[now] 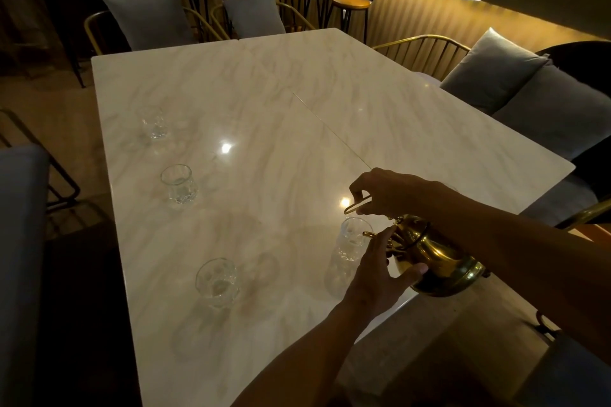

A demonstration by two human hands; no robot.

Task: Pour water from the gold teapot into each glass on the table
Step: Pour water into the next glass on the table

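Observation:
The gold teapot [443,261] is tilted to the left over the marble table [281,102], its spout at the rim of a clear glass [352,241]. My right hand [383,192] grips the teapot's thin handle from above. My left hand [383,268] presses against the pot's front, by the spout and belly. Three more clear glasses stand in a line along the table's left side: the near one [217,282], the middle one [179,188] and the far one [153,124]. Whether water is flowing is too dim to tell.
Gold-framed chairs with grey cushions [148,18] stand at the far end, and a cushioned bench [535,89] runs along the right. A row of bar stools [350,2] lines the back wall. A grey seat [20,241] sits at the left edge.

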